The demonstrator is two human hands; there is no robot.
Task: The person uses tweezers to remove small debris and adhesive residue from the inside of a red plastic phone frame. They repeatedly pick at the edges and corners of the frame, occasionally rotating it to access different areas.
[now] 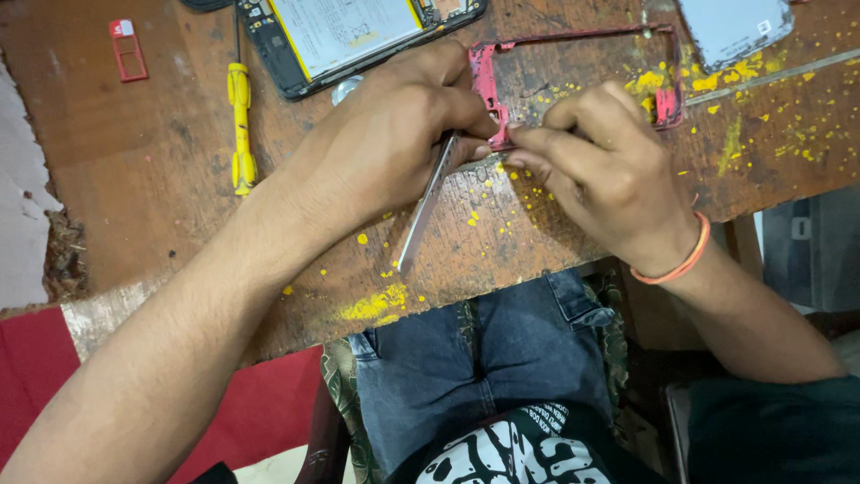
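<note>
- The person's left hand (394,134) is curled closed around a slim metal tool (428,204), probably tweezers; the thumb and forefinger pinch it near its upper end, and the long shaft slants down and away from the fingertips toward the table edge.
- That grip, close to the working end, looks chosen for fine control, with the wrist resting on the wooden table (143,179) for steadiness.
- The right hand (609,170) has its fingers bent and drawn narrow, the tips pressing on the lower left corner of a red phone frame (573,40), seemingly to keep it from sliding.
- The frame lies flat on the table just beyond both sets of fingertips, which meet at that corner. It is a thin, open rectangle, pinkish red, scuffed and worn, with the bare wood showing through its middle.
- Yellow crumbs and smears (376,305) dot the wood around and below the fingers.
- Beyond the left knuckles lies an opened phone body (349,36) with a pale battery showing; a yellow screwdriver (240,125) lies well to the left of that hand.
- Beyond the right fingers sits a grey back cover (735,27). A small red tray (128,49) lies far to the left.
- An orange band (681,260) circles the right wrist.
</note>
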